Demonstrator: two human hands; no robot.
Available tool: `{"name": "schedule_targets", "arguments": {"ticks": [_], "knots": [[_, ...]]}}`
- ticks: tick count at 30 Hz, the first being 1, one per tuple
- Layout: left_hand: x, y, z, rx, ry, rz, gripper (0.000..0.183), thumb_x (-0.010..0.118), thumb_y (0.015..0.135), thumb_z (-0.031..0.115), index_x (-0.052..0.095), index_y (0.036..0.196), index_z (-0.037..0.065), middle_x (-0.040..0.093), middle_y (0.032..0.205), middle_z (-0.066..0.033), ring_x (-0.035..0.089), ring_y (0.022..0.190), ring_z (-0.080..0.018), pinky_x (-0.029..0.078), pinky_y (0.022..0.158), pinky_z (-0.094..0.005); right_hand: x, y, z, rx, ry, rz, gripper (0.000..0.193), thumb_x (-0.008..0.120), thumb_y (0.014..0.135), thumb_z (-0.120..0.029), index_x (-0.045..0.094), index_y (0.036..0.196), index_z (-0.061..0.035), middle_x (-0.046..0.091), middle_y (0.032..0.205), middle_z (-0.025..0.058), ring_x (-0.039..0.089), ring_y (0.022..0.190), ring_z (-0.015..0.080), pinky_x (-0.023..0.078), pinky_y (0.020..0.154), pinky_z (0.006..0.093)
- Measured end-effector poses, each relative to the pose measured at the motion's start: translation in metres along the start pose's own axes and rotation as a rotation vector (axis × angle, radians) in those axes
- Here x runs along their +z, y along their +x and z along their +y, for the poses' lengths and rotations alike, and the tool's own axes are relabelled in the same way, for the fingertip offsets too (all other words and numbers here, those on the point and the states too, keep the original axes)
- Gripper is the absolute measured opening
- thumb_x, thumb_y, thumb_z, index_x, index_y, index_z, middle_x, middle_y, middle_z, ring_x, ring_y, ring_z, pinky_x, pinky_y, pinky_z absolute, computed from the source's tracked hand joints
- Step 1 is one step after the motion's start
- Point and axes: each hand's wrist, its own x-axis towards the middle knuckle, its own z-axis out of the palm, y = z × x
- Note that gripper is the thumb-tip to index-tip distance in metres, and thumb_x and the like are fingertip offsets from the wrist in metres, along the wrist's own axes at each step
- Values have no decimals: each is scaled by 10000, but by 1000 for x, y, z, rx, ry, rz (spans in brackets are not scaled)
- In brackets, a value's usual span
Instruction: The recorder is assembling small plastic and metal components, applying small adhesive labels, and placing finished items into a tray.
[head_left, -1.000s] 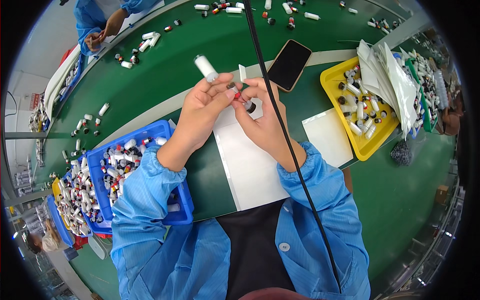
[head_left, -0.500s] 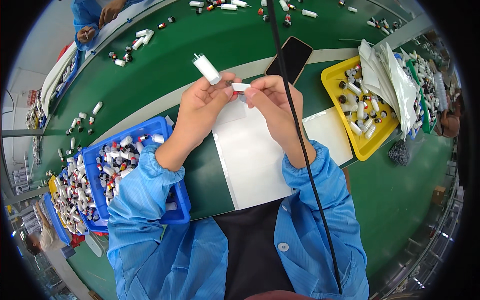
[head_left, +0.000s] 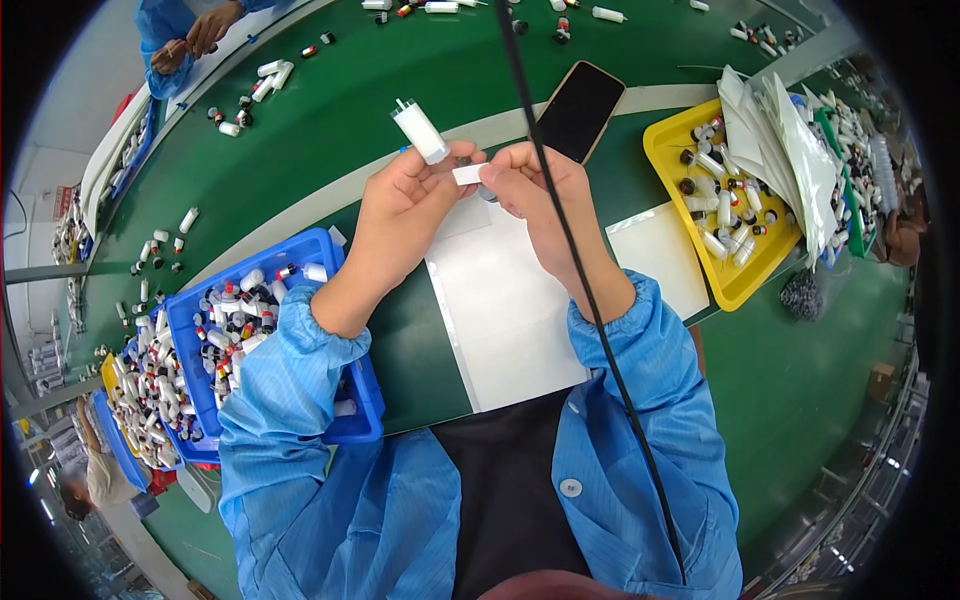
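My left hand (head_left: 405, 205) is closed around a white cylindrical part (head_left: 420, 132), which sticks up past the fingers with thin prongs at its far end. Its thumb and fingertips come close to those of my right hand (head_left: 540, 190). Between the two hands is a small white strip (head_left: 467, 176), pinched at its right end by my right thumb and fingers. Just under the right fingertips shows a grey round piece (head_left: 488, 194), partly hidden. Beneath the hands lies a white sheet (head_left: 510, 310) on the green table.
To the left stands a blue bin (head_left: 365, 400) full of small white, black and red parts. A yellow tray (head_left: 735, 290) with similar parts and white sheets (head_left: 755, 130) is on the right. A phone (head_left: 580, 110) lies ahead. A black cable (head_left: 590, 270) crosses the view. Across the belt, a person's hands (head_left: 210, 30) work.
The white strip has shifted slightly left toward my left fingers and turned its broad face more into view. The cylinder has tilted a little more upright. Both hands keep their hold.
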Motion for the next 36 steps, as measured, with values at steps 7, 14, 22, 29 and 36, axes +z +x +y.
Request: {"name": "schedule_targets", "arguments": {"ticks": [7,14,22,29,36], "knots": [[4,-1,3,-16,-23,-32,289,529,986,-24,558,1271,-58,629,1259,-134,621,1165,-209,492,1054,-353,-3,3,9,-74,-149,59,136,709,920,-129,670,928,0,688,797,12,566,701,18,409,613,180],[5,-2,9,-98,14,2,296,578,986,22,584,1267,-71,641,1249,-153,638,1134,-216,508,1036,-348,0,-1,3,-73,-241,85,136,715,914,-130,671,900,-2,667,765,-3,546,673,18,421,611,190],[6,-3,13,-96,-77,-14,293,595,984,26,592,1269,-46,644,1242,-167,644,1133,-223,535,1004,-316,-13,7,6,-93,-92,-37,376,783,876,-199,567,1127,-21,643,855,4,581,791,45,447,681,206],[12,-9,36,-151,-190,-2,313,636,957,18,595,1265,-21,640,1254,-185,661,1117,-260,564,973,-350,-25,16,-8,261,191,-234,312,788,868,-254,652,1058,-47,656,970,-9,596,861,67,455,717,243],[-145,5,98,95,538,282,370,762,846,18,631,1189,-22,703,1068,-117,688,931,-167,555,838,-299,-26,-9,-3,-375,-1196,-207,133,634,876,-39,670,992,15,587,882,187,640,791,368,525,709,421]]}}
